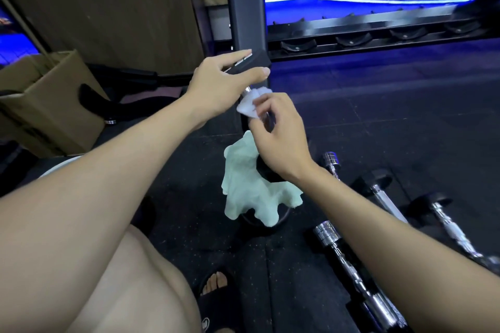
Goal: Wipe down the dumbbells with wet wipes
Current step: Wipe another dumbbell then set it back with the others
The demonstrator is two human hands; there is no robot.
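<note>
Gripping black dumbbell [257,60] head, left hand [216,86], right hand [278,132] fingers pinching crumpled white wipe [250,104] on chrome handle

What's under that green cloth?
The green cloth drapes over the lower black end of the dumbbell held upright. A dark round rim peeks out at the cloth's bottom edge; the rest underneath is covered.

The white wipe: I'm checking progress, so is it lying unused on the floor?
No, the right hand pinches the white wipe against the handle of the dumbbell gripped by the left hand.
</note>
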